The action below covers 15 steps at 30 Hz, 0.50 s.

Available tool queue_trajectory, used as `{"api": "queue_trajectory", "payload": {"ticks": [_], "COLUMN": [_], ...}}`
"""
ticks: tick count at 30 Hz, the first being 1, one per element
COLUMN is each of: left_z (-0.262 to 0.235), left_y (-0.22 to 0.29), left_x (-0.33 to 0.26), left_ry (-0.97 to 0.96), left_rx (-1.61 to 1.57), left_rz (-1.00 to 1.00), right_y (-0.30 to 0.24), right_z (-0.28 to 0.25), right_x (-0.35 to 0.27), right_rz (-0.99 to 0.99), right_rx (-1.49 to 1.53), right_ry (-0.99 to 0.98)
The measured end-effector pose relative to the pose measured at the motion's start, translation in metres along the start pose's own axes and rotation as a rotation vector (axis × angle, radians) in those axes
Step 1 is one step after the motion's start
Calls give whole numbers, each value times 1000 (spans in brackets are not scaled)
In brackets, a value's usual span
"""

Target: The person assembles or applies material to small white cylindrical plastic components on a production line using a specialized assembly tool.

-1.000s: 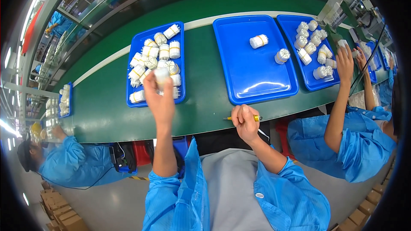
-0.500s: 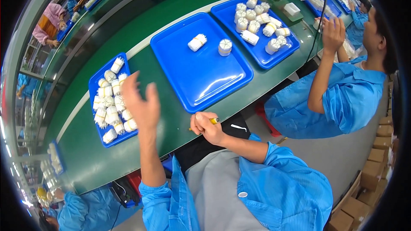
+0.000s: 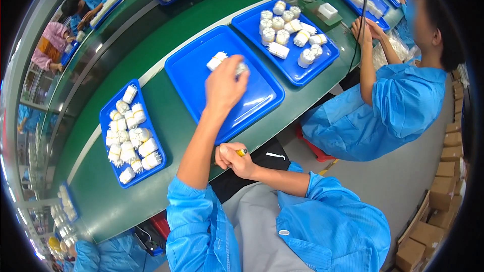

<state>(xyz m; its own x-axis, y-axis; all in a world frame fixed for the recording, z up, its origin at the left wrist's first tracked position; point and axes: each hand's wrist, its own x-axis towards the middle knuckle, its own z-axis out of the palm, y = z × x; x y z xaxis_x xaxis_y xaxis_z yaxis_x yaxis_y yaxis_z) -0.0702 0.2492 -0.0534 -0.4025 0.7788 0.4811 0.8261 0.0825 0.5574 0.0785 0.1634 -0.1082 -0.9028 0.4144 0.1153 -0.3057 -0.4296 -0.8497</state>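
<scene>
Over the wide, shallow blue plastic tray (image 3: pixel 189 73) at the middle of the green-topped workbench (image 3: pixel 108 211), the person's left hand (image 3: pixel 225 84) curls its thumb and forefinger around a short white cylinder (image 3: pixel 241 70); from where I stand I cannot tell whether they pinch it or only surround it. Half a second ago that hand was off by the left tray, fingers spread wide, and half a second before that it had a blurred white piece above the pile.

Just beyond the knuckles, a second white cylinder with a yellow band (image 3: pixel 216 60) lies on its side in the same tray. Nearer the body, at the bench's edge, the right hand (image 3: pixel 236 160) is folded around a slim yellow pen (image 3: pixel 242 152), just as it was in both earlier moments.

Farther left, a narrower blue plastic tray (image 3: pixel 140 98) carries a crowded heap of white cylinders. On the other side, another blue plastic tray (image 3: pixel 322 60) holds a looser group. Past it, a co-worker in a light-blue jacket (image 3: pixel 333 131) has brought both hands lower than half a second ago.
</scene>
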Motion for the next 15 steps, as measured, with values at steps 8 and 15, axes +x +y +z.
{"api": "queue_trajectory", "payload": {"ticks": [8,15], "left_z": [-92,-103], "left_y": [-7,26], "left_x": [-82,-121], "left_ry": [201,212], "left_rx": [-1424,-1719], "left_rz": [-565,-604], "right_y": [2,4], "right_z": [-6,-6], "right_x": [1,2], "right_rz": [-40,-74], "right_rx": [6,-29], "right_ry": [17,5]}}
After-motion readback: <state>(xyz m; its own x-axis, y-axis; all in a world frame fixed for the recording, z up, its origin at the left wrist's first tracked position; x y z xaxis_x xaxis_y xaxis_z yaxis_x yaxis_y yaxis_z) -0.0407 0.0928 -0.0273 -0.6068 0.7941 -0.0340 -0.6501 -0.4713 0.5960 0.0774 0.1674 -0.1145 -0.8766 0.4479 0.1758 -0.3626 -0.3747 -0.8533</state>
